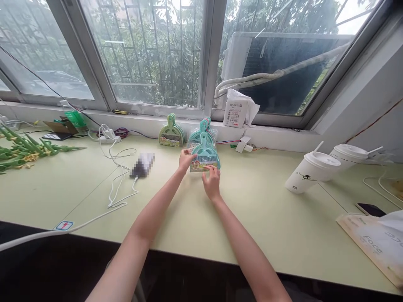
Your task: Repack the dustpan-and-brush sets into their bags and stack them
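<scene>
A teal dustpan-and-brush set (204, 154) in clear wrapping stands upright near the back of the table, its handle pointing up and a printed label across its lower front. My left hand (186, 160) grips its left edge. At the lower right, my right hand (212, 181) has its bent fingers on the label and its thumb near the bottom edge. Directly behind are more teal dustpan sets (205, 123), partly covered by the front one. To the left, several green dustpan sets (171, 132) lean in a stack against the sill wall.
White cables and a blurred-out object (142, 165) lie to the left, with green plants (28, 147) farther over. At right stand two lidded paper cups (310, 174), a phone (371, 209) and a tissue pack (371, 247). A tissue packet (235, 112) rests on the sill.
</scene>
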A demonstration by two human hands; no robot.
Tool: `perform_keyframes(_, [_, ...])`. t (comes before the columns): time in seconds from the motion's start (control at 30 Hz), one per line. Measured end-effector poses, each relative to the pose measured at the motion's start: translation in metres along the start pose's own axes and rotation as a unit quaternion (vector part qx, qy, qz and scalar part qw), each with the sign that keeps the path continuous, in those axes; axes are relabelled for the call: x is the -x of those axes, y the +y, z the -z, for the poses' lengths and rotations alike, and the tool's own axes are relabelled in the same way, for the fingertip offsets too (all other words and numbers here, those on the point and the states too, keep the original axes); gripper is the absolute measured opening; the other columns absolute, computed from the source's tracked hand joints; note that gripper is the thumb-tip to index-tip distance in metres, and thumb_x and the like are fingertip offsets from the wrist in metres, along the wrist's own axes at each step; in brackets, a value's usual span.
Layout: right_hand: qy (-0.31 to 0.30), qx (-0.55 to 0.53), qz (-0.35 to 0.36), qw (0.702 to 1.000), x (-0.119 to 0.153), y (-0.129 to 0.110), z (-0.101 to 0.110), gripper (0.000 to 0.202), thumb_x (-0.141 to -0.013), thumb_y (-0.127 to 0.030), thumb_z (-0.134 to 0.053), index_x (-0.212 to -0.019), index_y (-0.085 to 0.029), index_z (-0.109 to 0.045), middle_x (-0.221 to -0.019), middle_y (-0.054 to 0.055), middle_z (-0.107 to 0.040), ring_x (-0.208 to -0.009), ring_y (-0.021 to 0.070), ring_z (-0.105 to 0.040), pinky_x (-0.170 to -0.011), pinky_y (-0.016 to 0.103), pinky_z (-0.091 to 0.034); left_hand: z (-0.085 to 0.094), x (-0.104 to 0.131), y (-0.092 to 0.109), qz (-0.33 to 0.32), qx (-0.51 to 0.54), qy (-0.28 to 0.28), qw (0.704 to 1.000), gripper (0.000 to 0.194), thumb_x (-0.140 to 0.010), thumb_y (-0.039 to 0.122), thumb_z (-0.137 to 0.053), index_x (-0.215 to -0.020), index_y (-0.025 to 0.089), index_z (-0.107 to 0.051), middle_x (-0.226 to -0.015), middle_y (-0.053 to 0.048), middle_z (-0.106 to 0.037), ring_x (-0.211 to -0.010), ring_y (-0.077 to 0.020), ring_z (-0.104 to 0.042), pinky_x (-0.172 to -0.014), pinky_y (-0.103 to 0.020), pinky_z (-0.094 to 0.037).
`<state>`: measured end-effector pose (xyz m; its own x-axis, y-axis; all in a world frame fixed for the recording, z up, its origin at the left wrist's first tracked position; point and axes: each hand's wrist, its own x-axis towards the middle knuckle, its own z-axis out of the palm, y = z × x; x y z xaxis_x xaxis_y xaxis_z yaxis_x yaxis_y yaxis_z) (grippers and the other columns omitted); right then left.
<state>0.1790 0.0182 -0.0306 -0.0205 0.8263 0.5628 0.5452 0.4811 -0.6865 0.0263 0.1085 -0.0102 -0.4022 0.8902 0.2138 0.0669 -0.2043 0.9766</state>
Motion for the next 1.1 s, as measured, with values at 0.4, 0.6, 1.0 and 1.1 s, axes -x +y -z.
perform_keyframes(0.4, [-0.078, -0.090, -0.090, 0.989, 0.018, -0.009, 0.008, 0.045, -0.090, -0.053, -0.037, -0.080, -0.020, -0.066, -0.066, 0.003, -0.065, -0.060, 0.0154, -0.058, -0.064, 0.027, -0.045, 0.058, 0.064, -0.009, 0.197, 0.222, -0.032, 0.954, 0.025, -0.065, 0.018, -0.071, -0.086, 0.014, -0.057, -0.076, -0.004, -0.065, -0.063, -0.0128, -0.061, -0.058, -0.025, -0.049])
perform_keyframes(0.6, [-0.027, -0.365, -0.246, 0.898, 0.005, 0.006, 0.015, 0.028, -0.077, -0.046, -0.066, -0.083, -0.019, -0.062, -0.076, 0.003, -0.068, -0.067, 0.0140, -0.065, -0.072, 0.030, -0.056, 0.050, 0.077, 0.003, 0.136, 0.247, -0.121, 0.952, 0.046, -0.060, 0.022, -0.075, -0.103, 0.019, -0.056, -0.093, -0.004, -0.067, -0.074, -0.0132, -0.064, -0.065, -0.024, -0.052])
perform_keyframes(1.0, [0.008, -0.424, -0.314, 0.849, 0.001, 0.011, 0.020, 0.032, -0.072, -0.012, -0.071, -0.096, -0.021, -0.052, -0.089, 0.003, -0.070, -0.080, 0.0172, -0.069, -0.081, 0.037, -0.059, 0.064, 0.063, 0.000, 0.144, 0.136, -0.148, 0.969, 0.035, -0.066, 0.038, -0.076, -0.092, 0.016, -0.067, -0.090, -0.007, -0.069, -0.071, -0.0141, -0.064, -0.068, -0.026, -0.055])
perform_keyframes(1.1, [-0.024, -0.424, -0.299, 0.855, 0.000, 0.011, 0.026, 0.029, -0.072, -0.011, -0.070, -0.096, -0.019, -0.056, -0.087, 0.004, -0.071, -0.080, 0.0183, -0.069, -0.078, 0.037, -0.060, 0.068, 0.054, -0.007, 0.173, 0.183, -0.054, 0.966, 0.019, -0.076, 0.027, -0.067, -0.089, 0.013, -0.067, -0.089, -0.008, -0.069, -0.069, -0.0133, -0.064, -0.066, -0.025, -0.055])
